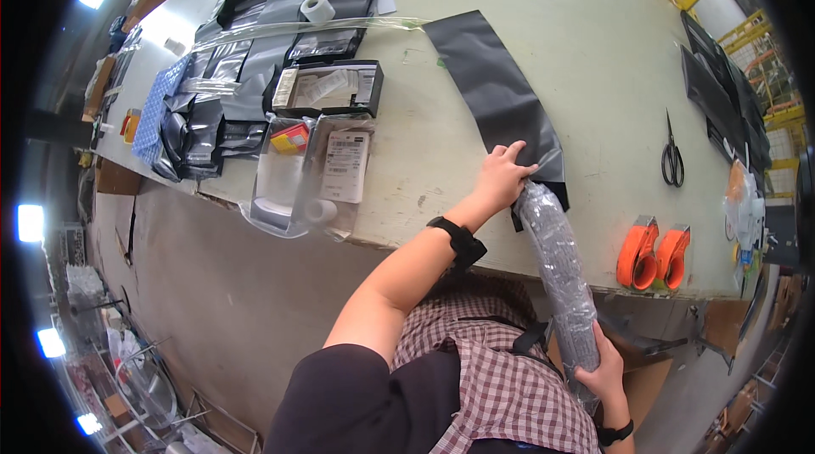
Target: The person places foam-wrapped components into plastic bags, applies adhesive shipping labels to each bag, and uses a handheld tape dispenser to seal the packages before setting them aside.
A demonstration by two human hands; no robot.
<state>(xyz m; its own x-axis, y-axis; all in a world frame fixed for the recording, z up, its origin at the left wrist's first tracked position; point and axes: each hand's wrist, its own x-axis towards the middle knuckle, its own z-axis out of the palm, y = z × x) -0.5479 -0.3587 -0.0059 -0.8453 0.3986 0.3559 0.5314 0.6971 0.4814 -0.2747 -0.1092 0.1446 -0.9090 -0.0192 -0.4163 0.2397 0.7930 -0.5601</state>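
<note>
A long, narrow dark grey plastic mailing bag (497, 85) lies flat across the table, its near end toward me. My left hand (503, 178) is closed at that near end, pinching the bag's edge between thumb and fingers. Against the bag's mouth rests the upper end of a long tube-shaped bundle (556, 259) in clear shiny wrap. Whether its tip is inside the bag is hard to see. My right hand (601, 365) grips the bundle near its lower end, past the table edge and close to my body. What is inside the wrap is unclear.
Black-handled scissors (671, 157) and two orange tape dispensers (652, 255) lie at right. Left stand a box of labels (365, 98) and clear bins (284, 178). Stacked dark bags (280, 0) with a white roll (317, 8) cover the far left; more bags (722, 89) hang far right.
</note>
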